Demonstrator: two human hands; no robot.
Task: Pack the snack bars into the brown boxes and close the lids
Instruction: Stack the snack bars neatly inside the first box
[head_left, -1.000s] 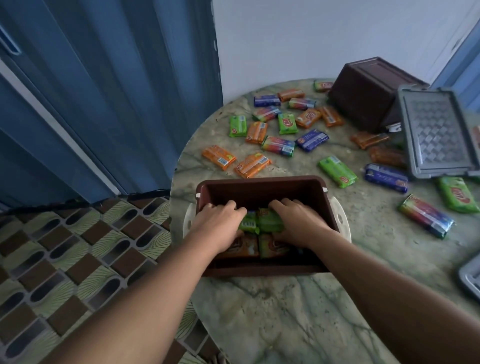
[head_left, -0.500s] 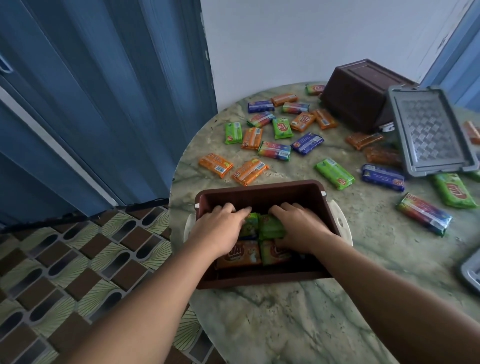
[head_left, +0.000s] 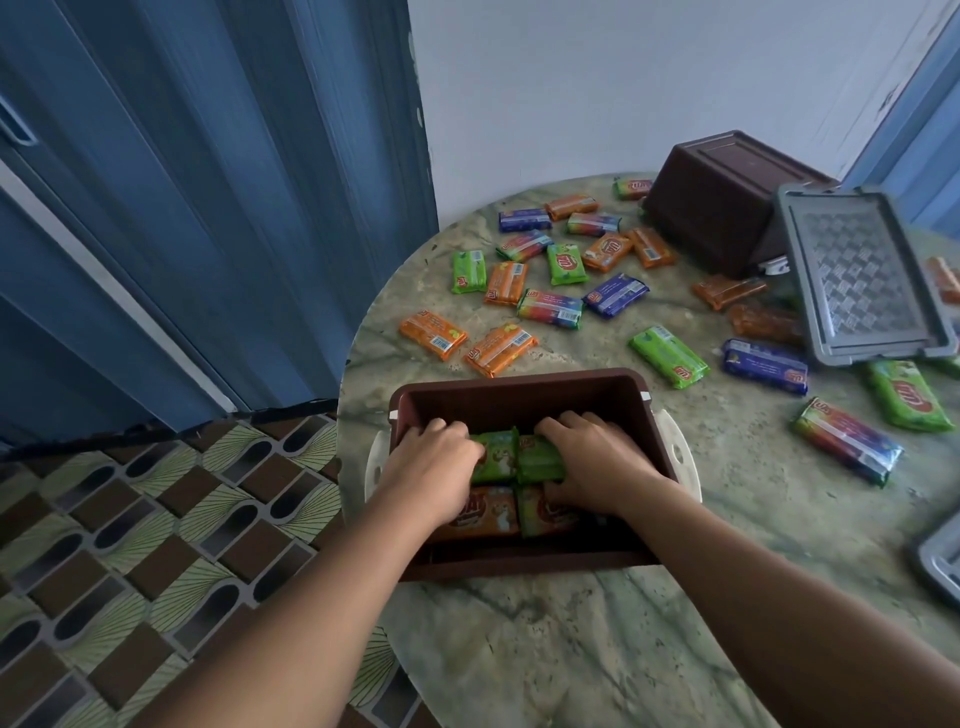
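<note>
An open brown box (head_left: 519, 387) stands at the near edge of the round marble table (head_left: 571, 649). Both my hands are inside it. My left hand (head_left: 431, 467) grips one green snack bar (head_left: 496, 457), and my right hand (head_left: 597, 460) grips a second green bar (head_left: 537, 460) beside it. Under them lie an orange bar (head_left: 483, 514) and another bar (head_left: 545, 514). Several loose bars in orange (head_left: 434, 334), green (head_left: 669, 357), blue (head_left: 615, 294) and rainbow wrappers (head_left: 847, 439) are scattered across the table behind and to the right.
A second brown box (head_left: 722, 197) lies upside down at the far right, with a grey lid (head_left: 857, 275) leaning against it. Another grey lid's corner (head_left: 940, 561) shows at the right edge. Blue folding doors stand left; patterned floor lies below the table edge.
My hands have stayed inside the box on the two green bars, shifting only slightly. The view has drifted a little.
</note>
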